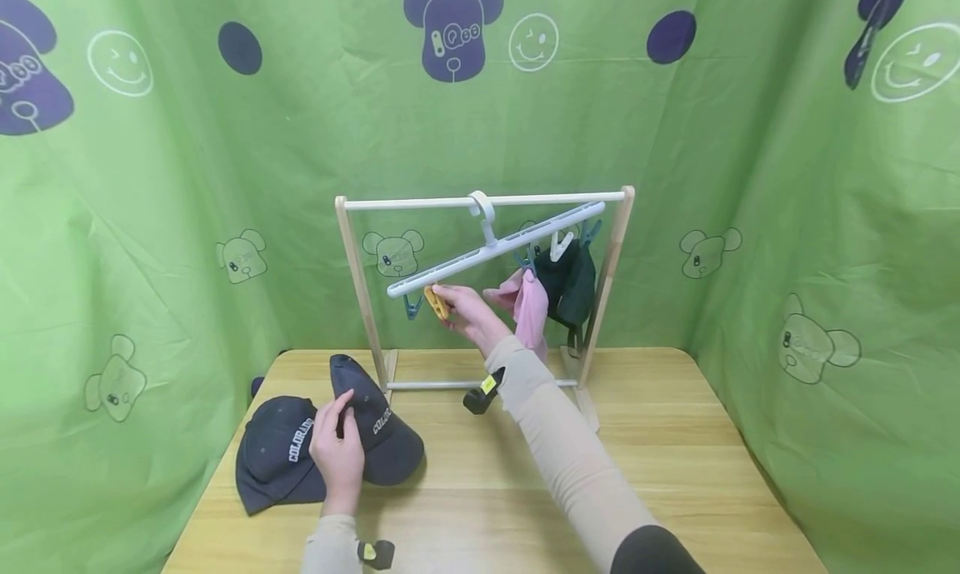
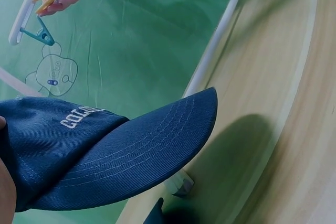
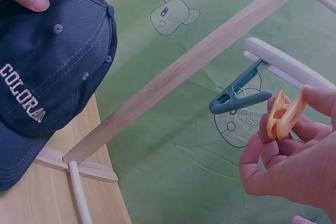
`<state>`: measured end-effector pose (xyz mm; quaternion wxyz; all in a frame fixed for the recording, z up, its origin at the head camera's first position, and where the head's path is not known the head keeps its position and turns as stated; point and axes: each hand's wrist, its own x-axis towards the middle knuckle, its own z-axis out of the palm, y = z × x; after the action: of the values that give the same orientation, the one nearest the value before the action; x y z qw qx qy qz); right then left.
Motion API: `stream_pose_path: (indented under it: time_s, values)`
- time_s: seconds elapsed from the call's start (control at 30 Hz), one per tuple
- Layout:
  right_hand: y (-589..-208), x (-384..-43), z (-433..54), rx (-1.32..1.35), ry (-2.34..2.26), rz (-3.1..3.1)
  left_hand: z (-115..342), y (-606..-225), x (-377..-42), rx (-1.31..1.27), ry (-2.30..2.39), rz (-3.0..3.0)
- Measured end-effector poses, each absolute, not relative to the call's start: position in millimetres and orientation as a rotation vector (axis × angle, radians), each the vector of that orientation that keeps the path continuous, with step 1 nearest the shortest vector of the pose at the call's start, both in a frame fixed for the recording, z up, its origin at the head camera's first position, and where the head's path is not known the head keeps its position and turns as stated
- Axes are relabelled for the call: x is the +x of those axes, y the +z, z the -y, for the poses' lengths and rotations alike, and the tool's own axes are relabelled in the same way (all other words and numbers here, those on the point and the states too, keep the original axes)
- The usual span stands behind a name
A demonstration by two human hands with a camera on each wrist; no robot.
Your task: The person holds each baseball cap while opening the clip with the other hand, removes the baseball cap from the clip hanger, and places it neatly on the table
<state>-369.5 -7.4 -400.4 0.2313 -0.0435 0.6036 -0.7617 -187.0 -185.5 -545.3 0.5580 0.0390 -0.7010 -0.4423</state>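
Note:
My left hand [image 1: 339,453] pinches the crown of a navy cap [image 1: 384,436] with white lettering, held up off the table with its brim toward the right. Beside it a second navy cap [image 1: 273,449] lies on the table, partly behind that hand. Between the thumb and fingers of my right hand [image 1: 472,314] is an orange clothespin [image 3: 286,115], at the lower left end of a pale hanger [image 1: 450,268]. Just left of it hangs a teal clothespin [image 3: 239,95]. Farther right, a pink cap [image 1: 531,307] and a dark green cap [image 1: 573,287] hang from clothespins.
The hanger hooks over the top bar [image 1: 412,203] of a wooden rack [image 1: 615,266] and slopes down to the left. A white clothespin [image 1: 560,246] sits near its right end. Green printed curtains [image 1: 465,141] surround the wooden table [image 1: 675,441].

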Motion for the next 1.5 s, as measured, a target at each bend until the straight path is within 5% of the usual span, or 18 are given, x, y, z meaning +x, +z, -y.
stream_pose_path:
  time_s: [1.5]
  values:
    - [-403, -371, 8, -0.068, -2.097, -1.653, 202, -571, -170, 0.393, -1.038, 1.73]
